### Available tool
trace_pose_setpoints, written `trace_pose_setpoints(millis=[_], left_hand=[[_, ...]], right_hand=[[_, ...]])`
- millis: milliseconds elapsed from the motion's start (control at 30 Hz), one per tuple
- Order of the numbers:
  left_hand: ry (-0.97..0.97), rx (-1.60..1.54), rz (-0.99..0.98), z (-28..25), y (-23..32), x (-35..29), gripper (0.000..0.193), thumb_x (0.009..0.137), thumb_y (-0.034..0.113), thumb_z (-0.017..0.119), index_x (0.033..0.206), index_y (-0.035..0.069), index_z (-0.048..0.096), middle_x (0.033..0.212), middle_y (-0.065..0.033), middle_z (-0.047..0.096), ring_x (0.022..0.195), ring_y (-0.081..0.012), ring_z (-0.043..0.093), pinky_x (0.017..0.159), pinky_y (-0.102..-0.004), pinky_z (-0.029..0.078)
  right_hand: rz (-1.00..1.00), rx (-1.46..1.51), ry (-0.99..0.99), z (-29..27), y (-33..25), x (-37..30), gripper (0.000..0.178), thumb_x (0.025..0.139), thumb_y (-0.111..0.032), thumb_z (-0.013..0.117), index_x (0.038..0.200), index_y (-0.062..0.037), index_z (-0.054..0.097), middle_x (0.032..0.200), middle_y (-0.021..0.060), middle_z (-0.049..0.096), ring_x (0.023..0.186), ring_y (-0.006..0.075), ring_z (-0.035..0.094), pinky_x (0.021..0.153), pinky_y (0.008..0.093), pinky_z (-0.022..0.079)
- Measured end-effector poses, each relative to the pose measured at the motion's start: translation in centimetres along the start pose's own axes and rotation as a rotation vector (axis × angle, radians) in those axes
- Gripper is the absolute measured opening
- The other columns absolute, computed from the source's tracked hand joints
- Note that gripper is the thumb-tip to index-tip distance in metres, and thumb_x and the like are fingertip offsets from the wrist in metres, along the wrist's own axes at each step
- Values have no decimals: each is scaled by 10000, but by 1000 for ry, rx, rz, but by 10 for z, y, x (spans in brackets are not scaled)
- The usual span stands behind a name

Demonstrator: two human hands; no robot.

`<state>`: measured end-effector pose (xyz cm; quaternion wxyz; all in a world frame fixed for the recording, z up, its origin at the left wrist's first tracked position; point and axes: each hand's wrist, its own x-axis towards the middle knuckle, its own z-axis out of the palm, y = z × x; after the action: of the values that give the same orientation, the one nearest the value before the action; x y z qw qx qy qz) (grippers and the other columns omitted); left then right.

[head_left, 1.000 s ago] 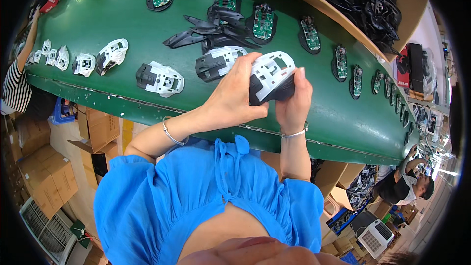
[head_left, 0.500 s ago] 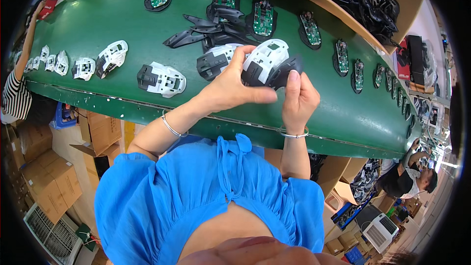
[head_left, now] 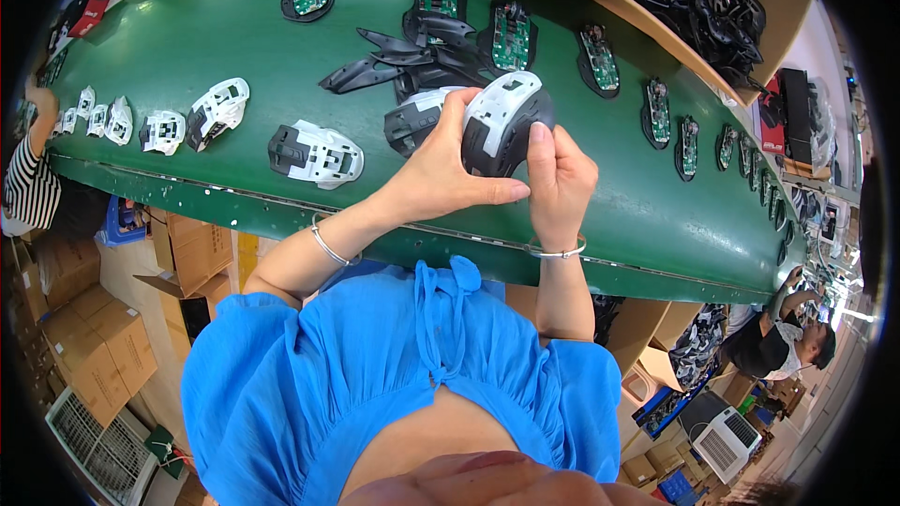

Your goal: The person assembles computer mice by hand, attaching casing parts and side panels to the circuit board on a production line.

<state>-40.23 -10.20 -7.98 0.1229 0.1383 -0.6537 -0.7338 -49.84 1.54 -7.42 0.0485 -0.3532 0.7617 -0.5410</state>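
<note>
Above the green conveyor belt, a white-and-black computer mouse shell is tilted up in my left hand, whose fingers and thumb close round its left side. My right hand is closed on a black side panel, its thumb pressing the panel against the shell's right side. Whether the panel is seated cannot be told. Just behind my left hand lies another mouse shell, partly hidden. Loose black side panels are heaped beyond it. A further white-and-dark shell rests to the left.
Mouse bases with green circuit boards line the belt's far side and run right. More white shells trail off left. A cardboard box of black parts borders the belt at far right. One co-worker sits at far left, another at right.
The black side panel has swung in from the right and now lies along the shell. My right hand moved slightly left. Parts on the belt shifted slightly right. The left co-worker's arm came down.
</note>
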Motion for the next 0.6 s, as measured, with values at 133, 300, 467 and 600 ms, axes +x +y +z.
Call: trace_pose_setpoints(millis=[133,300,467,600], left_hand=[[78,53,45,-2,-5,-4,826,635,88,733,1304,6,256,1206,-140,425,1106,-196,457,925,-314,402],[170,354,203,1,-5,-7,846,589,64,720,1295,-13,260,1196,-187,421,1110,-271,470,919,-344,401],[224,648,401,19,-7,-14,920,554,80,755,1299,-49,232,1159,-232,406,1054,-374,457,904,-410,402],[170,639,416,23,-10,-17,975,537,68,772,1308,-58,190,1183,-239,374,1042,-391,448,897,-438,403]], right_hand=[[35,13,-40,3,1,-6,304,883,-131,566,634,-4,444,541,54,413,480,118,357,452,274,316],[283,533,161,6,-11,-4,278,907,-236,508,763,-2,554,724,-7,542,617,62,451,556,217,401],[378,556,272,20,-11,4,436,975,-337,414,675,-44,533,598,-2,530,515,47,449,480,205,368],[261,506,327,19,-12,1,465,980,-347,400,616,-69,483,565,-16,496,501,40,416,460,200,336]])
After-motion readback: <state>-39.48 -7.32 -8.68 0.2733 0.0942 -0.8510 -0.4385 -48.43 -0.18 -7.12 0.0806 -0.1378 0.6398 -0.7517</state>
